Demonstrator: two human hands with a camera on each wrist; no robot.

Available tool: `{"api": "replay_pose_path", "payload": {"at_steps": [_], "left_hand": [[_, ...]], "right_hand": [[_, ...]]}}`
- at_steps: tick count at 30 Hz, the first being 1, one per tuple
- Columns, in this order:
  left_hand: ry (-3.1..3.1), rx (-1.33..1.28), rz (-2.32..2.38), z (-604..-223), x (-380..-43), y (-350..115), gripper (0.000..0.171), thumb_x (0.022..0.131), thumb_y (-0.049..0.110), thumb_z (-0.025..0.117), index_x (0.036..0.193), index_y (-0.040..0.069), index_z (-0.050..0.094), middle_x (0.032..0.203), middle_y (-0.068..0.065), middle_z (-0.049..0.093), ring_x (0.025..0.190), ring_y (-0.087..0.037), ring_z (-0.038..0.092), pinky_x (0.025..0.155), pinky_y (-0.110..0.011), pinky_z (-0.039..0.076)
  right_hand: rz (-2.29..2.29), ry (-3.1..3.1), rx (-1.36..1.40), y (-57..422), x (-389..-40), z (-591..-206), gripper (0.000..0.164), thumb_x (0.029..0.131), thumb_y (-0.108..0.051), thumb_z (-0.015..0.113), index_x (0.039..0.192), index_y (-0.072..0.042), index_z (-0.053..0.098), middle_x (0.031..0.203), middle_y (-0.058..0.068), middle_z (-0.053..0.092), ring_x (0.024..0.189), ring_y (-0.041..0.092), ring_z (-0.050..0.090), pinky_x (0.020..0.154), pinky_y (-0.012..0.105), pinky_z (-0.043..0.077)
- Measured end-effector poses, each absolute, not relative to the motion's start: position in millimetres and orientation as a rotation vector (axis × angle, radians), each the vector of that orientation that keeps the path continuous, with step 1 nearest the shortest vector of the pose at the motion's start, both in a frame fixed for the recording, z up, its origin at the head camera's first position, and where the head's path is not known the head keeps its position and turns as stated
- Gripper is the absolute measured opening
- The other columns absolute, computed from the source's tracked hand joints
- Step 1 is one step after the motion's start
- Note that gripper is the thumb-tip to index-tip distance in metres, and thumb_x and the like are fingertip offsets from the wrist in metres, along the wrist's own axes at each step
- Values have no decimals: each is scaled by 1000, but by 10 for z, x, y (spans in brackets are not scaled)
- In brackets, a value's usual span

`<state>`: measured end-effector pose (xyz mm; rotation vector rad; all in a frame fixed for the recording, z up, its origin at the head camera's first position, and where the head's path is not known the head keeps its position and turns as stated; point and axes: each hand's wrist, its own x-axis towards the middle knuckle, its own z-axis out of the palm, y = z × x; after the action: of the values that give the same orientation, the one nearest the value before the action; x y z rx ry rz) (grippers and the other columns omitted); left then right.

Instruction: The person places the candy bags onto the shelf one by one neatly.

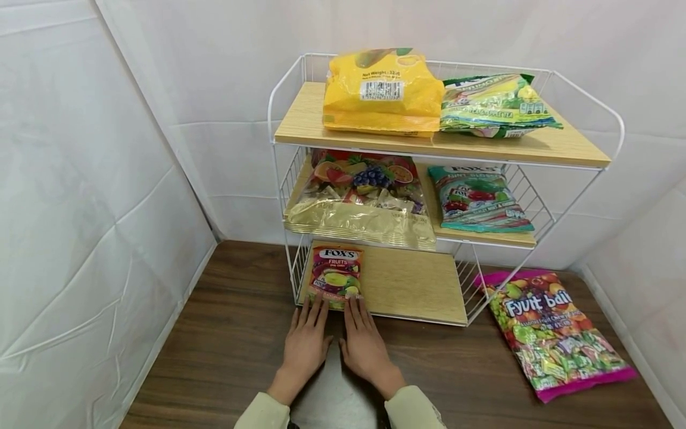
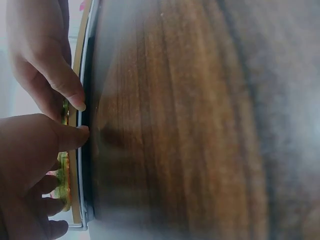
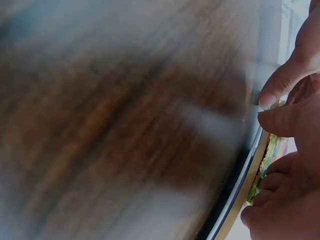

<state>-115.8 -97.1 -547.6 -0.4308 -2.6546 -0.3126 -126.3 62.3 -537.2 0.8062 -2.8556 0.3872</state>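
Note:
A red and purple Fox's Fruits candy packet [image 1: 336,271] lies on the left part of the bottom shelf of a white wire rack. My left hand [image 1: 306,339] rests its straight fingertips on the packet's front edge, towards the left. Beside it, my right hand [image 1: 366,345] touches the same edge further right, fingers also straight. Both thumbs point inward, a small gap apart. In the left wrist view, the packet's edge [image 2: 64,182] shows at the fingers, above the shelf board [image 2: 75,200]. The right wrist view has the packet's edge [image 3: 270,155] beside the fingers too.
A yellow bag [image 1: 383,95] and a green bag [image 1: 493,107] lie on the top shelf. The middle shelf carries a large gold-and-red fruit bag [image 1: 364,196] and a teal Fox's bag [image 1: 477,199]. A Fyuit bait bag [image 1: 557,333] lies on the dark wooden table [image 1: 214,345] at right.

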Motion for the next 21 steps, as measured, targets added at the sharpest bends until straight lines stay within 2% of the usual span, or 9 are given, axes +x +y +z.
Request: {"api": "replay_pose_path", "payload": {"at_steps": [6, 21], "left_hand": [[-2708, -415, -306, -5467, -1204, -966, 74, 81, 34, 77, 139, -1, 47, 148, -18, 37, 133, -40, 36, 101, -52, 38], [-2758, -378, -221, -5476, -1239, -953, 80, 79, 42, 76, 142, 3, 45, 150, -16, 33, 134, -42, 33, 101, -60, 33]], "right_hand": [[384, -2857, 803, 612, -1309, -5338, 71, 90, -17, 65, 143, 12, 29, 150, 29, 25, 139, 43, 20, 107, 52, 29], [316, -2856, 784, 591, -1331, -5357, 72, 90, -19, 65, 144, 11, 28, 151, 28, 23, 139, 42, 19, 108, 50, 28]]}}
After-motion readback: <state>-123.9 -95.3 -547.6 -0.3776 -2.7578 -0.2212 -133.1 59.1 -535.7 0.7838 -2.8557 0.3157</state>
